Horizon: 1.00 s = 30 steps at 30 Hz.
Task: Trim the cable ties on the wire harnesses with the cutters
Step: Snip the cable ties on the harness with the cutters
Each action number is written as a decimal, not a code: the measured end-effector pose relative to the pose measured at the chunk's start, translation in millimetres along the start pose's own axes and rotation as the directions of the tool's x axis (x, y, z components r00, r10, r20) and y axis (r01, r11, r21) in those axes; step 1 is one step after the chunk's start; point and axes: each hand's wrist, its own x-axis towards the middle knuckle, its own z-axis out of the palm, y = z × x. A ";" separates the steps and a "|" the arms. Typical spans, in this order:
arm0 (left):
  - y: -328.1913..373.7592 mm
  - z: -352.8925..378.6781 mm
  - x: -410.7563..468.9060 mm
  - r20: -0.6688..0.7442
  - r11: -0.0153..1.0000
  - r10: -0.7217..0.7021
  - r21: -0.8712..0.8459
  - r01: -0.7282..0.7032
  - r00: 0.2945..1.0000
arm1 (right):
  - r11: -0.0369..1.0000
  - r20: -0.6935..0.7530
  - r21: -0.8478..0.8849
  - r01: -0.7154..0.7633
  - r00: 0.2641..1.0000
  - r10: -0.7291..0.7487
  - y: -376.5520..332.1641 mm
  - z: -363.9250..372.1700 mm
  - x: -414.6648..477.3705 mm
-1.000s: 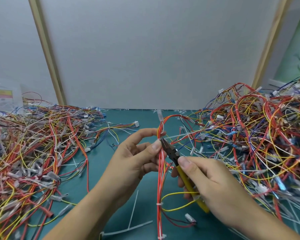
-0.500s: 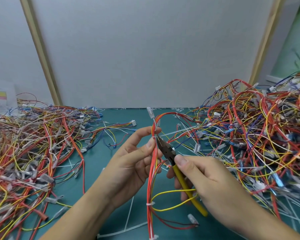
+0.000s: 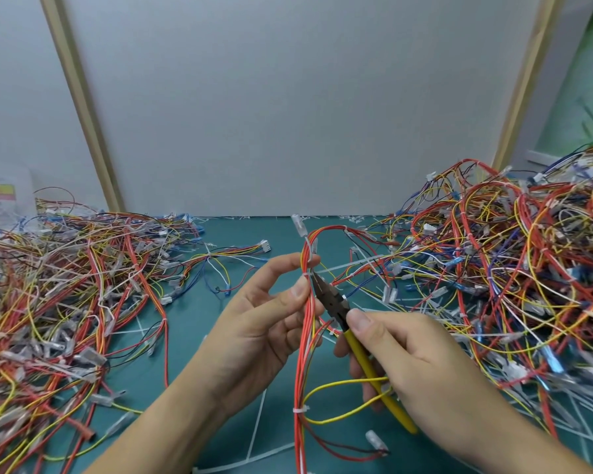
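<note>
Two hands over a teal bench mat (image 3: 192,336), clock bearings taken from frame centre. Left hand (image 3: 271,323), 6 o'clock: thumb and forefinger pinch a red-and-orange wire harness (image 3: 303,364), held upright, its top looping over toward 3 o'clock. Right hand (image 3: 415,367), 5 o'clock: fingers wrapped round the yellow handles of the cutters (image 3: 336,309), whose black nose points to 11 o'clock and meets the white cable tie (image 3: 307,276) on the harness, just beside the left thumb tip; whether the blades have closed cannot be told. Second cable tie (image 3: 300,410), lower on the same harness. One heap of harnesses (image 3: 65,302) at 8 o'clock, a taller heap (image 3: 510,285) at 3 o'clock. Loose white tie strips (image 3: 257,419) on the mat at 6 o'clock
</note>
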 end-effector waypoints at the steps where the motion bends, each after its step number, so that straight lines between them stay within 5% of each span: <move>1: 0.2 0.2 -0.1 0.001 1.000 0.000 0.007 0.000 1.000 | 1.000 -0.001 -0.003 0.000 1.000 0.000 0.1 -0.1 0.1; 30: 1.0 0.7 -0.7 -0.021 1.000 -0.004 0.028 0.005 1.000 | 0.995 -0.024 -0.103 0.018 1.000 -0.021 -0.6 -2.1 2.3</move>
